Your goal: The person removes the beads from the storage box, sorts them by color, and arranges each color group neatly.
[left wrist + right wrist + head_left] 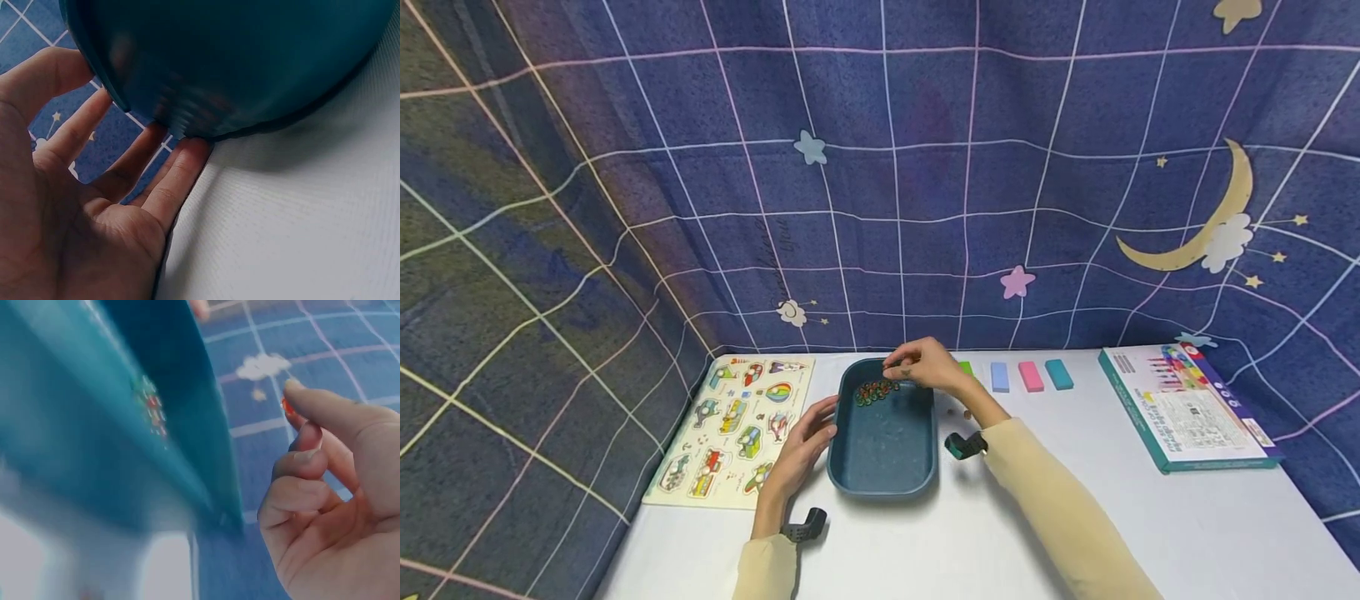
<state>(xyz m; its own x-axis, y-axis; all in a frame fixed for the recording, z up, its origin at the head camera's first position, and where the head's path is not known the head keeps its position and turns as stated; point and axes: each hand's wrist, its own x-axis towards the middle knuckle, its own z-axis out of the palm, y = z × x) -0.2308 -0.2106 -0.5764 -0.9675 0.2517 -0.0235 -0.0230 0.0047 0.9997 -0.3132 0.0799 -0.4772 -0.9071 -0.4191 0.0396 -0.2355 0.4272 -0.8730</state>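
A dark teal bin point(883, 454) stands on the white table, with a cluster of small shiny multicoloured marbles point(874, 392) toward its far left. My left hand point(803, 450) rests at the bin's left side; in the left wrist view its outstretched fingertips point(195, 145) touch the outer wall. Over the far end of the bin, my right hand point(928, 367) is bent at the fingers. The right wrist view shows thumb and index finger pinching a small glossy orange-red marble point(287, 406), mostly covered by the fingertips.
A picture puzzle board point(737, 429) lies left of the bin. Blue point(1000, 377), pink point(1031, 377) and teal point(1059, 374) blocks line the back, beside a partly hidden green one point(966, 367). A boxed set point(1187, 408) lies at right. Behind hangs a patterned curtain point(925, 208).
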